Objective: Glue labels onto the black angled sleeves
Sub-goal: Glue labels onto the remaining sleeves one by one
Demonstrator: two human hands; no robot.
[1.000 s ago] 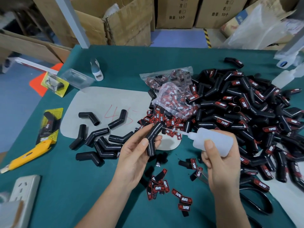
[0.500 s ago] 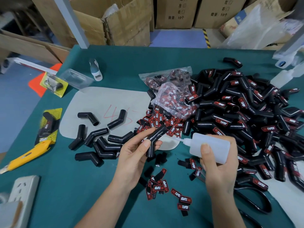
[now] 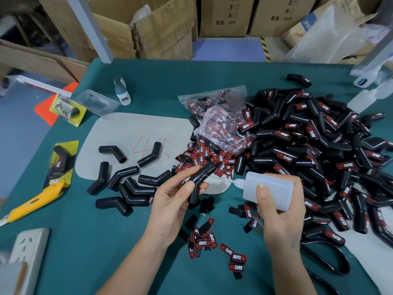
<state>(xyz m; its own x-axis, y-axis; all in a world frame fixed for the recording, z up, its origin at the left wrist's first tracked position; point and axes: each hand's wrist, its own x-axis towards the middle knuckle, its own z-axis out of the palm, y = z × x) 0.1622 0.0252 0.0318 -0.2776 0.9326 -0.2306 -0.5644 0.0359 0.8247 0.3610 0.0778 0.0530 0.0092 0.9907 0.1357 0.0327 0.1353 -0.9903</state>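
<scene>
My left hand [image 3: 170,201] grips a plain black angled sleeve [image 3: 201,177] above the green table [image 3: 85,241]. My right hand [image 3: 278,211] holds a white glue bottle [image 3: 269,189] on its side, its thin needle tip touching the sleeve's upper half. Several unlabelled sleeves [image 3: 127,184] lie to the left. A big pile of labelled sleeves [image 3: 314,150] fills the right. Red-and-black labels [image 3: 204,156] are heaped behind the held sleeve, and loose labels [image 3: 214,245] lie between my forearms.
A plastic bag of labels [image 3: 221,122] sits mid-table on a grey sheet [image 3: 127,133]. A yellow utility knife [image 3: 32,205], a packaged sleeve [image 3: 61,162] and a power strip [image 3: 27,250] lie left. Scissors [image 3: 331,258] lie lower right. Cardboard boxes [image 3: 148,28] stand behind the table.
The bottle has moved left and down so that its needle tip now reaches the sleeve. My left hand has tilted the sleeve slightly toward it.
</scene>
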